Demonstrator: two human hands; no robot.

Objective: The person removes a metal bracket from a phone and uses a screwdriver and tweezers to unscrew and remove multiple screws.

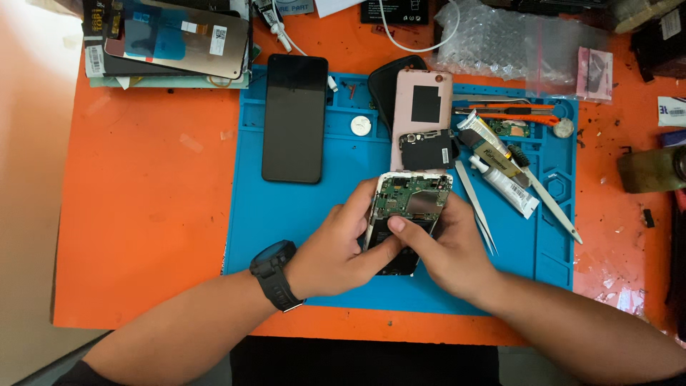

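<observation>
Item: one opened phone (407, 218), back removed, green circuit board exposed at its top end. It sits near the middle of the blue mat (300, 214), toward the mat's front edge, lifted slightly in both hands.

Grip: left hand (336, 254) wraps the phone's left edge, fingers closed on the frame; right hand (446, 250) holds the right edge, thumb pressed on the lower part of the board.

Handling, as judged: light, stiff, thin; bare board and connectors look fragile. Best held by the side rails, not the board.

Count on the mat:
- one black phone (294, 118), face up, near the left rear corner
- one pink back cover (423, 114), rear centre
- two tubes (496, 168), right of centre
- one pair of tweezers (476, 207), beside the right hand
- one white disc (361, 126)

One black wristwatch (275, 275) on the left wrist.
</observation>
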